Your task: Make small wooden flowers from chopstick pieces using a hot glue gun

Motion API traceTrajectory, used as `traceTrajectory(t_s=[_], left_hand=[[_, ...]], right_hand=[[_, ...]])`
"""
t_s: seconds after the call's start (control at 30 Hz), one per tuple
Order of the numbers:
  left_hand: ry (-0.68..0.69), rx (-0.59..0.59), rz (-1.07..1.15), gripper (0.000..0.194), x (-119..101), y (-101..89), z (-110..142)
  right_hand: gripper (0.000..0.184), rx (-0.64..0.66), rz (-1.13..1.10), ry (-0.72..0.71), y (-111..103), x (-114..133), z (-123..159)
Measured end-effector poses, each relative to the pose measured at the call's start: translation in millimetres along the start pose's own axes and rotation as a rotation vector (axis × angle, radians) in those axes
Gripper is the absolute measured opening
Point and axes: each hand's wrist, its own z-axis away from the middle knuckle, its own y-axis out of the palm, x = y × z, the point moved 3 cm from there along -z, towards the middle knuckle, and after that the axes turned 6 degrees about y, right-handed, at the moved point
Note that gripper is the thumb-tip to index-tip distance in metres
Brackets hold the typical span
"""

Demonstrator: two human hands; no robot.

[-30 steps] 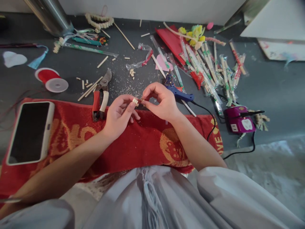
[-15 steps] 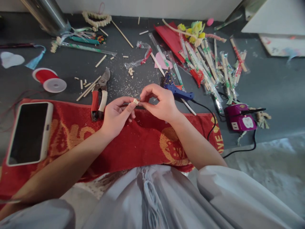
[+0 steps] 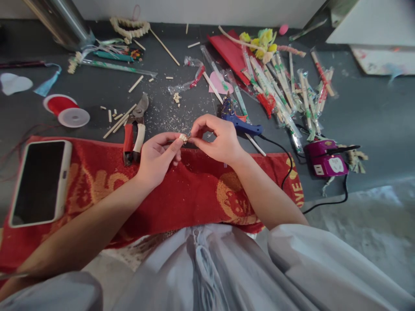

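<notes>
Between the thumb and fingers of my left hand (image 3: pixel 159 153) is a small block of pale wooden pieces (image 3: pixel 183 138). My right hand (image 3: pixel 218 137) meets it from the right, thumb and forefinger pinched at the block's edge on something small and dark that I cannot make out. Both hands are just over the upper edge of a red towel (image 3: pixel 188 194). Pruning shears (image 3: pixel 136 123) with one red and one white handle lie left of my left hand. A blue glue gun (image 3: pixel 240 123) rests just beyond my right hand.
Cut stick pieces (image 3: pixel 119 121) and pale crumbs lie beyond the hands. Wrapped chopsticks (image 3: pixel 275 86) are heaped at the back right. A purple plug adapter (image 3: pixel 326 159) with a black cord sits at right. A phone (image 3: pixel 40 183) and a red thread spool (image 3: pixel 66 110) are at left.
The view has shifted very slightly. Both hands keep nearly the same pose, with the wooden block turned a little between the fingers.
</notes>
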Motion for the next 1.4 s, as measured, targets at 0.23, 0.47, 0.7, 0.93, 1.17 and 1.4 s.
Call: traceTrajectory(t_s=[0.23,0.47,0.7,0.93,1.17,1.4], left_hand=[[-0.025,-0.02,0.045,0.034,-2.2,0.4,-1.9],[-0.002,-0.007,0.008,0.026,-1.2,-1.6,-3.2],[-0.004,-0.052,0.02,0.026,-2.2,-1.8,-3.4],[0.022,-0.061,0.014,0.022,-1.0,-3.2,-3.6],[0.087,-0.163,0.003,0.023,2.8,-10.1,-5.7],[0.095,-0.122,-0.114,0.026,4.6,-13.5,-6.3]], right_hand=[[0.008,-0.026,0.025,0.055,-4.9,-5.5,-1.5],[0.008,-0.085,0.029,0.143,-14.1,-15.4,-3.3],[0.004,-0.106,0.227,0.161,-27.3,-19.3,-4.4],[0.014,-0.063,0.432,0.192,-34.9,-26.8,-1.1],[0.009,0.036,0.504,0.13,-27.3,-18.4,1.1],[0.016,0.317,0.578,0.097,-5.7,-1.6,5.3]])
